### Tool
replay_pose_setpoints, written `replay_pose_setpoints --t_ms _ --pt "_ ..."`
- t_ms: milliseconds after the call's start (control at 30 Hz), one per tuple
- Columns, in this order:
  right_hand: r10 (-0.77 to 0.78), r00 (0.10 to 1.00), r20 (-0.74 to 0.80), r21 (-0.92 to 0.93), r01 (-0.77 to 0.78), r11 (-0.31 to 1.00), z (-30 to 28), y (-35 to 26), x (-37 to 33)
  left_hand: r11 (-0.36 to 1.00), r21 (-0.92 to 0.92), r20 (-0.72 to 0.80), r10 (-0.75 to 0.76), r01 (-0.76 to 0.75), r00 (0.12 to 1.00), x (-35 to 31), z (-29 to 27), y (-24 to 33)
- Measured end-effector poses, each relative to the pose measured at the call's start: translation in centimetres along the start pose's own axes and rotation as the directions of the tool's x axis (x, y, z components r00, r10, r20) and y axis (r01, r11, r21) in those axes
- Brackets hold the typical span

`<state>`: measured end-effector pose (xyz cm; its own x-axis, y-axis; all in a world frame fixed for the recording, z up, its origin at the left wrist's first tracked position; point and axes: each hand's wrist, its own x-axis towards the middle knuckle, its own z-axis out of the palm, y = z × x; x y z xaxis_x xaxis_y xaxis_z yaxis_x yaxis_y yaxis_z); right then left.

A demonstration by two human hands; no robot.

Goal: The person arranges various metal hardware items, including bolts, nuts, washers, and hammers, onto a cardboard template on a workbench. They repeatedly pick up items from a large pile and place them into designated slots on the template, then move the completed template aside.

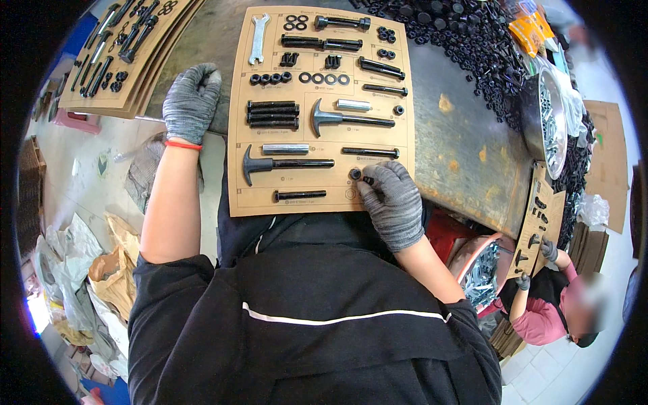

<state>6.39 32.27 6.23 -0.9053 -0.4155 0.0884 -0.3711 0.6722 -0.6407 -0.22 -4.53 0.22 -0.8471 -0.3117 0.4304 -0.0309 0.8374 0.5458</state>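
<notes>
A tan cardboard sheet (324,142) with printed outlines lies in front of me. It carries a silver wrench (258,39), black bolts (322,43), washers (324,79), two dark T-shaped handles (290,163) and silver tubes (285,148). My right hand (391,202), in a grey glove, is at the sheet's lower right. Its fingertips are pinched on a small black nut (368,180), beside another black nut (355,174) on the sheet. My left hand (192,104), also gloved, is closed at the table edge left of the sheet; its curled fingers hide whatever may be inside.
A stack of filled cardboard sheets (128,54) lies at the far left. Loose black nuts (466,61) cover the table's far right, by a metal bowl (545,121). A tub of silver parts (482,270) stands right of me. A co-worker (547,304) holds another sheet.
</notes>
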Motion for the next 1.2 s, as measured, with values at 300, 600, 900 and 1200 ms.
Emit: replay_pose_setpoints --t_ms 300,600,900,1200 --pt "-0.100 0.993 0.054 -0.016 0.101 0.995 0.5 -1.2 -1.4 0.996 0.023 0.019 -0.088 0.087 0.996 -0.2 0.0 0.0" --pt "0.288 0.928 -0.238 -0.013 -0.299 0.954 -1.1 7.6 4.3 0.260 -0.822 0.447 -0.257 0.507 0.857 -4.4 -2.7 9.6" --pt "0.652 0.747 -0.129 0.819 -0.290 0.495 -1.5 6.5 8.2 -0.242 -0.739 0.644 -0.526 0.628 0.556 -0.7 -1.8 8.2" --pt "0.595 0.792 -0.135 0.865 -0.198 0.460 -4.9 2.9 9.0 -0.464 -0.695 0.708 -0.315 0.549 0.632 -0.4 -4.6 6.9"
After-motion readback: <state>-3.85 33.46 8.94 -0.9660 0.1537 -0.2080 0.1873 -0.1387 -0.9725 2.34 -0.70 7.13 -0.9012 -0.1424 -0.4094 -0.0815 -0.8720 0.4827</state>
